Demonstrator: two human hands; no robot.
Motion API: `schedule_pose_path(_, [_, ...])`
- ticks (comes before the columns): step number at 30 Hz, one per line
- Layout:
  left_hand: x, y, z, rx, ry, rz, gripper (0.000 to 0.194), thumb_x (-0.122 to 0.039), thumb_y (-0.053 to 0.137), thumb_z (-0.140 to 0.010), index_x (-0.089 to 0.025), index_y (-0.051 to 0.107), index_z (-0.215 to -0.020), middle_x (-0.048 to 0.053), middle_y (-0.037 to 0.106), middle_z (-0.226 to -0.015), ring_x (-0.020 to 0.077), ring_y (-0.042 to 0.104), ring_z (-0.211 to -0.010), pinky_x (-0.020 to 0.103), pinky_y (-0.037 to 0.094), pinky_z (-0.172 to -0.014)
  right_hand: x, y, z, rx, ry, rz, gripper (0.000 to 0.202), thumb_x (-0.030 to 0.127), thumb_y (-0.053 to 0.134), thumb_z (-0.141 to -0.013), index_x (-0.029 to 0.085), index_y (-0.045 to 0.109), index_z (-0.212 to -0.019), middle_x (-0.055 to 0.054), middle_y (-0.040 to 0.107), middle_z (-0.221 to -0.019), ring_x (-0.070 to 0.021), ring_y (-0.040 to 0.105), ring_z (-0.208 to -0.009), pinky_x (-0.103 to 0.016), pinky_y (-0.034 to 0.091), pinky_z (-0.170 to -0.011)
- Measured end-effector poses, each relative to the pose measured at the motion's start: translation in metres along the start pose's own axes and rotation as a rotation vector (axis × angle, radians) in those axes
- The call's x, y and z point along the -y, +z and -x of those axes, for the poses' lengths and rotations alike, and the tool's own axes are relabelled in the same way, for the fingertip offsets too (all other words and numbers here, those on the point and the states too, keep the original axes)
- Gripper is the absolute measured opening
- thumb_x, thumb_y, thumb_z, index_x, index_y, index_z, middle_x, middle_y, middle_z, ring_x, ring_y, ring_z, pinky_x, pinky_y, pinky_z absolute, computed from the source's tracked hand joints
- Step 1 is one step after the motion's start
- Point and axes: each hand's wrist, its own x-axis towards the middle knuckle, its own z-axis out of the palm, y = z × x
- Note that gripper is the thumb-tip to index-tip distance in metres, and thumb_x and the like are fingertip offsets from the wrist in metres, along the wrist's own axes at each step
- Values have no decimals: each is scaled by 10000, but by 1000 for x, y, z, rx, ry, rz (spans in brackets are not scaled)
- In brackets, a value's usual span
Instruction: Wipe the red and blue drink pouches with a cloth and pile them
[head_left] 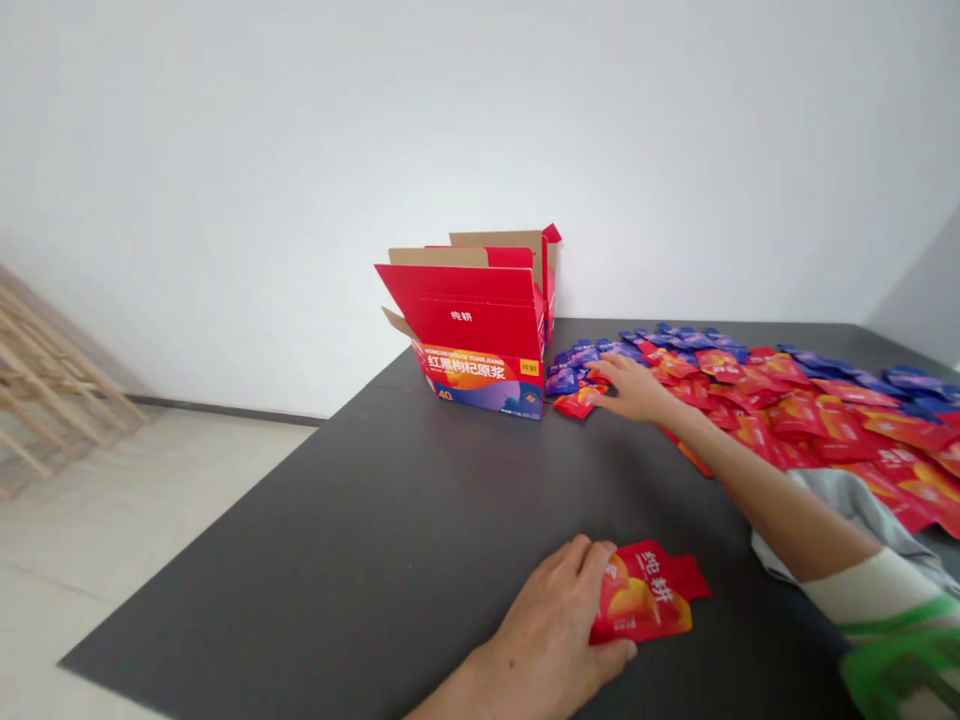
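My left hand (551,625) is closed around a red pouch (645,595) with orange fruit printed on it, close to the near edge of the dark table. Its thumb lies along the pouch's near side and the fingers along the far side; the spout end points right. Farther off, my right hand (634,388) reaches across from the right, fingers apart, over a small red pouch (577,403) beside the box. Whether the fingertips touch that pouch I cannot tell. Blue-purple pouches (562,381) lie just beyond the fingers.
An open red carton (480,335), flaps up, stands on the dark table (360,500), with another open carton (550,270) behind it. Red pouches (817,425) and purple ones (675,338) spread over the right side. Grey cloth (855,500) lies under my right forearm. Wooden slats (52,370) lean at the left wall.
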Motion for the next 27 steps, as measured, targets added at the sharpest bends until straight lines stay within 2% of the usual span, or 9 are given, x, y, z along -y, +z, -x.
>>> schedule_pose_path(2, [0,-1,-1,0,-6,9,704,-369,689,-670,-267,362,-1286,56,436,-1302,236,404,-1201,354,318,-1030,36,12,-16,53,-115,-46,706,660,371,-788,254,330,-1364,-106,218,-1441,-306,237,-1267,-463,239,-994])
schedule_pose_path(5, [0,-3,-2,7,-25,24,693,-361,715,-639,-286,395,-1250,37,473,-1245,227,463,-1130,343,354,-996,63,32,-30,162,-94,-65,715,706,310,-783,260,378,-1338,-107,244,-1429,-323,183,-1285,-516,220,-988])
schedule_pose_path(8, [0,-3,-3,4,-24,18,705,-365,718,-633,-282,392,-1253,40,467,-1253,238,453,-1140,350,353,-996,54,44,-31,158,-13,-49,605,632,228,-852,297,381,-1332,-79,268,-1421,-314,210,-1267,-531,236,-969])
schedule_pose_path(11, [0,-5,-2,12,-13,21,691,-361,704,-650,-279,389,-1259,48,463,-1260,244,453,-1143,361,351,-998,25,45,-24,133,126,24,530,579,216,-878,339,380,-1321,-64,268,-1422,-334,276,-1219,-574,264,-916])
schedule_pose_path(15, [-1,-5,-1,19,-16,-27,699,-359,687,-666,-269,363,-1279,60,440,-1296,262,421,-1185,394,335,-1012,-14,39,-8,145,321,153,468,512,277,-884,332,417,-1293,-63,288,-1414,-365,303,-1198,-617,229,-901])
schedule_pose_path(18, [0,-3,0,-20,-37,-61,730,-371,680,-673,-251,325,-1299,63,419,-1328,262,388,-1218,396,315,-1029,-27,29,2,140,368,221,433,477,317,-880,315,472,-1250,-53,298,-1417,-363,241,-1250,-638,132,-941])
schedule_pose_path(20, [1,-3,-2,-49,-66,-65,727,-384,673,-676,-238,323,-1296,67,429,-1317,257,405,-1201,389,319,-1024,-27,19,6,161,362,182,431,460,328,-876,273,507,-1221,-80,347,-1390,-351,249,-1259,-628,123,-954])
schedule_pose_path(22, [3,-3,-4,-74,-105,-83,693,-385,661,-684,-234,343,-1281,65,442,-1296,254,427,-1172,387,335,-1007,-19,6,9,201,340,97,440,433,324,-877,230,507,-1221,-113,442,-1318,-329,360,-1203,-585,208,-949])
schedule_pose_path(27, [8,-7,-10,-169,-163,-189,617,-379,603,-720,-203,377,-1267,84,460,-1209,257,416,-1142,394,332,-989,16,-22,41,284,188,-59,394,415,363,-865,254,536,-1179,-61,603,-1130,-226,551,-1020,-347,395,-865])
